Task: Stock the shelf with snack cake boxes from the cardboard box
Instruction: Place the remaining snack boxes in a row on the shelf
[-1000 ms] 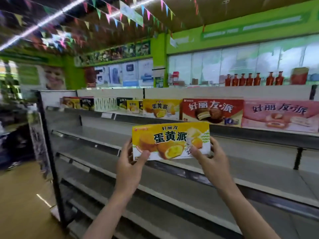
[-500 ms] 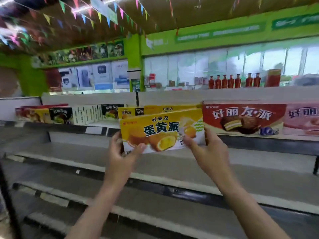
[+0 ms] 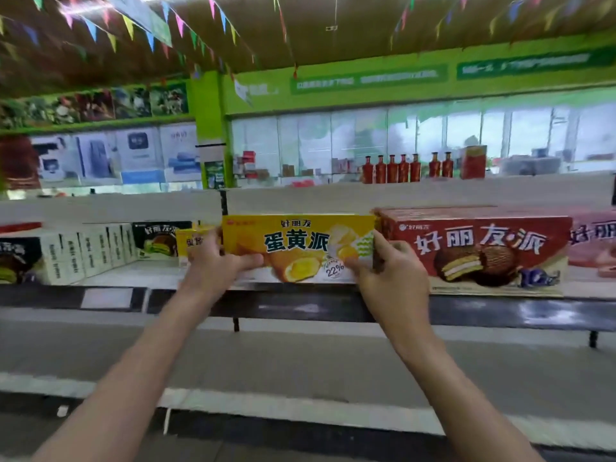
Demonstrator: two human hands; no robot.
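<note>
A yellow snack cake box (image 3: 296,245) stands upright at the front of the top shelf (image 3: 160,278), its printed face toward me. My left hand (image 3: 213,265) grips its lower left corner, thumb across the front. My right hand (image 3: 390,275) grips its lower right corner. The box sits between a smaller yellow box (image 3: 193,240) on its left and a large red snack cake box (image 3: 476,250) on its right. The cardboard box is out of view.
Further left on the top shelf stand a dark green box (image 3: 160,240) and a row of white boxes (image 3: 90,253). A pink box (image 3: 593,243) sits at the far right. Bare grey lower shelves (image 3: 300,361) run below. Red bottles (image 3: 403,168) stand on a counter behind.
Both hands carried the yellow box up and forward from over the lower shelves to the top shelf, beside the red box. My view moved closer and to the right.
</note>
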